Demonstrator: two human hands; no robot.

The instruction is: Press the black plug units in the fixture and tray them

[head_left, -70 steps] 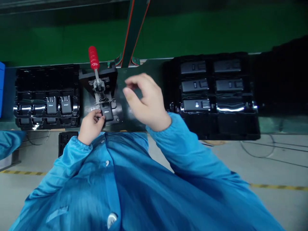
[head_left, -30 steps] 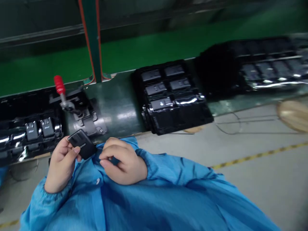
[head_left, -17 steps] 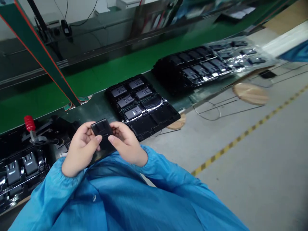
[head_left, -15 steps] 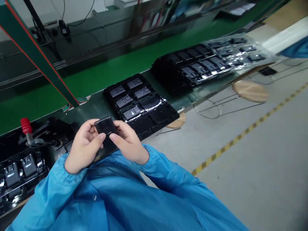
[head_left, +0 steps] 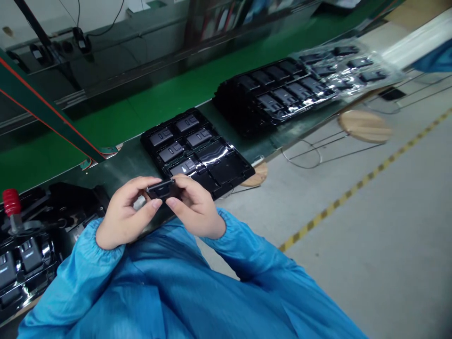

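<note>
Between both hands, in front of my blue smock, I hold a small black rectangular plastic device point(head_left: 161, 189), tilted so that a narrow side faces me. My left hand point(head_left: 131, 212) pinches its left end with thumb and fingers. On the other end, my right hand point(head_left: 195, 205) grips it the same way. Just beyond my hands a black plastic tray point(head_left: 231, 165) lies on the dark green bench; several similar dark devices point(head_left: 189, 123) sit in its far and left pockets, and its nearer right pockets hold none.
At left stands a toggle clamp with a red handle point(head_left: 12, 202), behind another tray of devices point(head_left: 30, 254). A stack of filled black trays point(head_left: 243, 108) and bubble-wrapped parts point(head_left: 353, 70) lie farther right. Round wooden stools point(head_left: 365, 126) stand beside the bench. A green post point(head_left: 52, 113) rises at left.
The device has been tipped in my hands, from its broad lettered face showing to a narrow side showing. My view has shifted a little, so the bench things sit farther left.
</note>
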